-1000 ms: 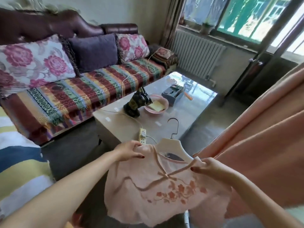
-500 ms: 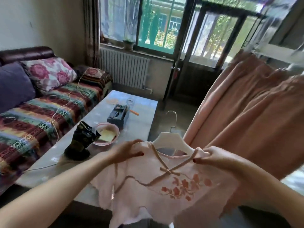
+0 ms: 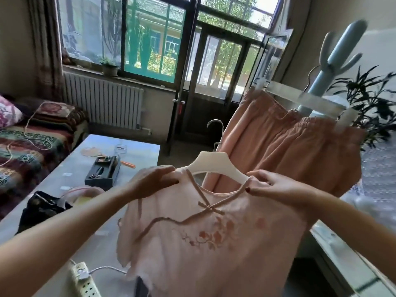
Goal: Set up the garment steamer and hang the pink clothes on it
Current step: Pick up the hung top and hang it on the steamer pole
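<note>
A pale pink top with embroidered flowers hangs on a white hanger with a metal hook. My left hand grips the top's left shoulder and my right hand grips its right shoulder, both over the hanger's ends. Behind and to the right, a peach-pink skirt is clipped to a white clip hanger, which hangs on a light blue cactus-shaped stand. No steamer body can be made out.
A pale coffee table on the left carries a dark box, a pink bowl, a black bag and a power strip. A patterned sofa lies far left. A radiator, glass door and potted plant stand behind.
I have lifted the pink top on its hanger higher and turned my view to the right, bringing the blue stand and the clipped skirt fully into view. Both hands kept their hold.
</note>
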